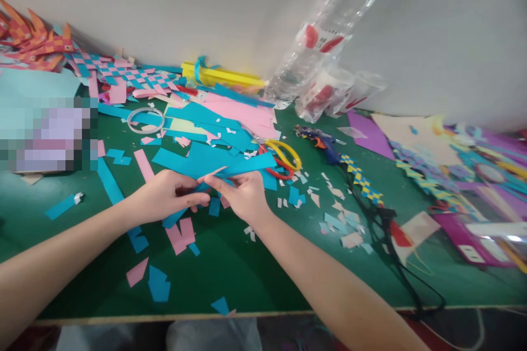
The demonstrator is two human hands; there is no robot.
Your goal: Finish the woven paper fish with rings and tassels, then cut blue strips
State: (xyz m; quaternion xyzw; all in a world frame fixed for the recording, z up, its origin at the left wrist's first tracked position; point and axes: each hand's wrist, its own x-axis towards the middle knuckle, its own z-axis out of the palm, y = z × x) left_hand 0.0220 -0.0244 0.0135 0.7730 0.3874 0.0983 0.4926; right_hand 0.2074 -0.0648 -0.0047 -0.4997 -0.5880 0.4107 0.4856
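Observation:
My left hand (167,197) and my right hand (247,194) meet over the green table, fingers pinched together. Between them is a blue paper strip (251,164), which sticks out to the right past my right hand; a thin pale edge shows by my right thumb. The fingers partly cover the strip, so how it is folded I cannot tell. Just behind lie more blue paper strips (197,156) and a pair of scissors (284,156) with yellow and red handles. Pink paper scraps (181,236) lie below my hands.
Behind stand a large plastic bottle (321,38) and bagged cups (325,93). A tape roll (146,120) lies left. At right are a glue gun (325,145) with a black cord, woven paper strips (360,178) and purple paper (370,134). Orange woven paper fish (35,33) sit far left.

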